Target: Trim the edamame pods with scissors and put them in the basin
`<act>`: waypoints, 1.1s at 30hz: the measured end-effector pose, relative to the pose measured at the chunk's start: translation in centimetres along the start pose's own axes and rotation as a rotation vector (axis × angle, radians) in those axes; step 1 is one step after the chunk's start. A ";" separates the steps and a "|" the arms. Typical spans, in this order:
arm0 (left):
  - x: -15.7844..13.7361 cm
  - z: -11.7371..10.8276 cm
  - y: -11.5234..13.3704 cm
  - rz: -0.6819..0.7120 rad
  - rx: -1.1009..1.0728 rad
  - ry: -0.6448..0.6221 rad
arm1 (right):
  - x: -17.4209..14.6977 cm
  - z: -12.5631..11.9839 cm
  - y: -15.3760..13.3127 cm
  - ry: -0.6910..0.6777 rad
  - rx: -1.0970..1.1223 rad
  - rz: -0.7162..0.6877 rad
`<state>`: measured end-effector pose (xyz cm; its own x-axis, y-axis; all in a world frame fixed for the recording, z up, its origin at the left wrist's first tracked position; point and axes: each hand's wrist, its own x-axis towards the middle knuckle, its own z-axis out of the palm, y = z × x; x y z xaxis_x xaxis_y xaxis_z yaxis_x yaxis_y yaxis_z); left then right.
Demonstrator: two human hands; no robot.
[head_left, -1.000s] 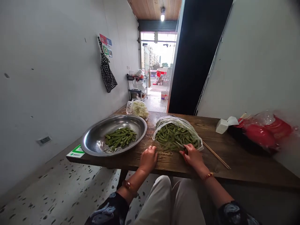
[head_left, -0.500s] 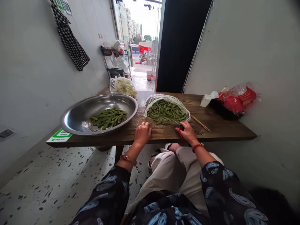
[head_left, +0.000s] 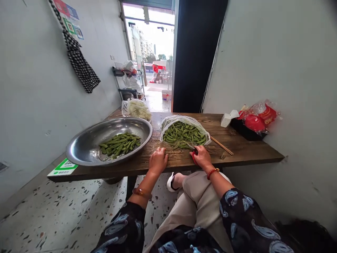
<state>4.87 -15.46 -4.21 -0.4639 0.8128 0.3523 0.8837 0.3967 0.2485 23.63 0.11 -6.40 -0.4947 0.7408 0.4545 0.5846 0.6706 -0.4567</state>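
Note:
My right hand (head_left: 202, 157) grips a pair of scissors (head_left: 194, 158) with red handles, blades pointing toward the pods. Just ahead of it, a white plastic bag (head_left: 185, 119) lies on its side, its mouth facing me, full of green edamame pods (head_left: 183, 133). My left hand (head_left: 158, 161) rests on the table's near part, fingers curled in and pressed together, with nothing seen in them. To its left stands a large oval steel basin (head_left: 83, 147) with a heap of green edamame pods (head_left: 121, 144) in it.
Chopsticks (head_left: 222, 145) lie on the wooden table (head_left: 250, 151), right of the bag. A black tray (head_left: 247, 131) with red packets and a tissue pack (head_left: 225, 120) sits at the right wall. Behind the basin is a bag of pale stuff (head_left: 138, 109). A payment card (head_left: 62, 167) lies at the left corner.
My view has tilted up and turned slightly right, so the scene sits lower. My legs have shifted under the table. Both hands stay about where they were, the scissors still in the right.

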 end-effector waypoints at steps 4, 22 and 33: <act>-0.1 0.0 0.1 -0.008 -0.005 -0.014 | 1.8 -0.1 0.4 -0.006 0.032 -0.073; 10.8 -0.8 7.3 0.348 -0.289 -0.218 | 11.1 -0.2 9.0 0.263 0.256 0.166; 22.9 6.2 16.4 0.565 0.031 -0.189 | 11.2 -1.4 9.2 0.566 0.694 0.408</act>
<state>9.08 12.31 2.35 0.0957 0.9623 0.2547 0.9931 -0.1097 0.0415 24.42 14.51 -4.44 0.1478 0.9138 0.3783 0.0452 0.3759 -0.9256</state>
